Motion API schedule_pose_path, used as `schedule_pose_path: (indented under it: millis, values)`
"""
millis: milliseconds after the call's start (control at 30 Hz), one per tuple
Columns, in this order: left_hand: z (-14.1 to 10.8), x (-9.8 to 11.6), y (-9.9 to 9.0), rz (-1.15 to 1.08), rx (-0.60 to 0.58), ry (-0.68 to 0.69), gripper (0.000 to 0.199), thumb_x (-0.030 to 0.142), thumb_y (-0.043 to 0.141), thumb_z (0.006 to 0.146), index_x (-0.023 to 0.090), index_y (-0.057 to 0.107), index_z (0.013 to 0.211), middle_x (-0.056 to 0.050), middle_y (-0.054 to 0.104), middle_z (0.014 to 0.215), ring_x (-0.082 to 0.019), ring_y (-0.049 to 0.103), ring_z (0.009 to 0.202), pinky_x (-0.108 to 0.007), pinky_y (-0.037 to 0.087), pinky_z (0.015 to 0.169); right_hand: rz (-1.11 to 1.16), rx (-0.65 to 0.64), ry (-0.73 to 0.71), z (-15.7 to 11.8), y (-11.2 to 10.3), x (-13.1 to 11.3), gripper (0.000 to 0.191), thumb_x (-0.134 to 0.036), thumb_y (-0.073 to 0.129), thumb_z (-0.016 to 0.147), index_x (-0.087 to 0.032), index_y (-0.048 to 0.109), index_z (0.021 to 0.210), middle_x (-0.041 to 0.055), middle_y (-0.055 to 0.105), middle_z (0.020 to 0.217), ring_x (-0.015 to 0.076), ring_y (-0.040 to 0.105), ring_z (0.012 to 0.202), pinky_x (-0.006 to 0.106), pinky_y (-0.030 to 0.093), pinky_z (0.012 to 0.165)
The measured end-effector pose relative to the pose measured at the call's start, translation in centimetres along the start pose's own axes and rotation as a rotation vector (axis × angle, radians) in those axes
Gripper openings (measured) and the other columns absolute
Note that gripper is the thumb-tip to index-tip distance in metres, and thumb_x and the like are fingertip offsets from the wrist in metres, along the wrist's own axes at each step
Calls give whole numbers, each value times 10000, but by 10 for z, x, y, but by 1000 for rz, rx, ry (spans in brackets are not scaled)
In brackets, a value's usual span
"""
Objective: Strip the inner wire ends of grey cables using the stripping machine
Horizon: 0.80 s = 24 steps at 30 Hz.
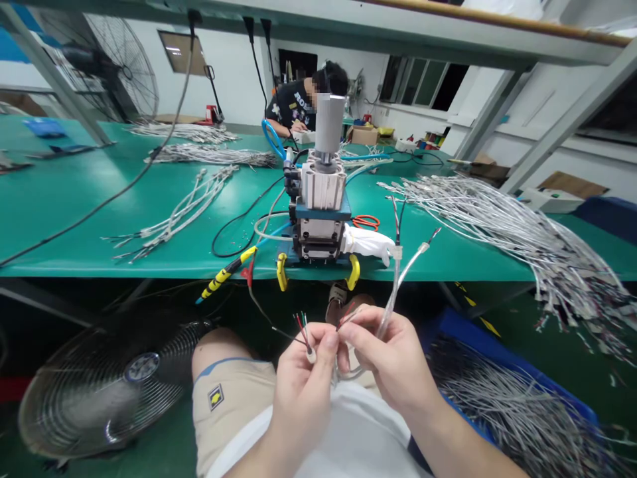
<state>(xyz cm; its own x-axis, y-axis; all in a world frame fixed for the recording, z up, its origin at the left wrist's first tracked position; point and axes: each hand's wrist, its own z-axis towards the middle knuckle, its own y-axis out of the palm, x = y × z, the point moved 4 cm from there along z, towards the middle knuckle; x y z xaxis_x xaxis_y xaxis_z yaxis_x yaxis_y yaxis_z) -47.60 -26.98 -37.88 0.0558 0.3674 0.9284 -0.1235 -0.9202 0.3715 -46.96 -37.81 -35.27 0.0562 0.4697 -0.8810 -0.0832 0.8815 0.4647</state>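
Over my lap, my left hand (308,372) and my right hand (381,342) meet with fingertips pinched together on a white cable (391,300). My left hand grips one end, where thin red, green, white and black wires (302,325) fan out past the fingers. Between thumb and finger, my right hand pinches thin dark and red wires. From behind the right hand the cable rises to a clear collar with loose wire ends above it, and a second cable end (422,248) slants off to the right. The fingers hide part of the wires.
A pneumatic machine (321,199) stands at the green table's (239,265) front edge. Cable bundles lie on the table at left (184,206) and right (478,206). Below are a floor fan (142,368) and a blue bin (497,352) of cables. A co-worker (293,106) sits opposite.
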Motion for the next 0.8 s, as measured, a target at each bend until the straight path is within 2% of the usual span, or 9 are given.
schedule_pose_path:
  millis: [67,133,200,267,367,467,633,800]
  values:
    - [0,0,0,0,-10,10,276,404,548,932,161,549,800,13,549,620,-98,484,590,-212,413,601,-1,-11,0,2,1,-1,145,-190,742,840,-141,670,723,1,580,533,113,552,449,169,356,413]
    - [-1,1,1,-8,-22,12,284,407,537,937,162,548,795,11,552,626,-96,485,598,-208,420,609,-17,0,-4,2,0,-1,167,-199,738,843,-138,668,705,-13,557,527,69,471,400,159,320,391]
    - [-2,1,1,-27,-21,-1,286,430,567,915,163,556,814,20,542,612,-89,481,584,-194,413,583,-52,33,-16,2,-4,-1,162,-208,748,833,-135,679,706,-22,547,581,25,362,374,151,257,361]
    - [-2,1,1,-39,7,-28,298,446,653,852,164,558,832,40,522,597,-72,453,542,-169,383,526,-97,69,-32,1,-7,-1,154,-207,762,821,-135,688,707,-20,537,647,13,321,392,151,222,353]
    - [-3,1,0,-24,47,-62,327,429,739,777,163,554,814,47,530,586,-63,451,514,-157,371,495,-80,48,-56,1,-6,-1,148,-211,753,836,-144,687,721,-12,538,682,43,420,440,156,280,378]
    - [-3,3,0,-25,26,-67,280,407,696,823,157,570,826,10,597,602,-90,514,550,-180,398,525,3,19,-49,2,-1,-1,169,-239,758,840,-145,673,728,-16,532,641,79,504,443,164,313,387]
    - [-3,6,1,-98,-31,-58,208,350,627,889,150,594,842,-20,651,660,-88,512,571,-195,421,582,71,48,96,2,-1,5,209,-305,794,814,-131,688,766,-58,429,453,70,415,371,144,169,350]
    - [-4,7,1,-111,-18,-68,206,347,635,887,146,605,852,-12,659,655,-54,441,498,-156,328,482,81,33,57,0,0,3,186,-300,790,825,-130,718,802,-49,441,460,69,424,397,133,181,361]
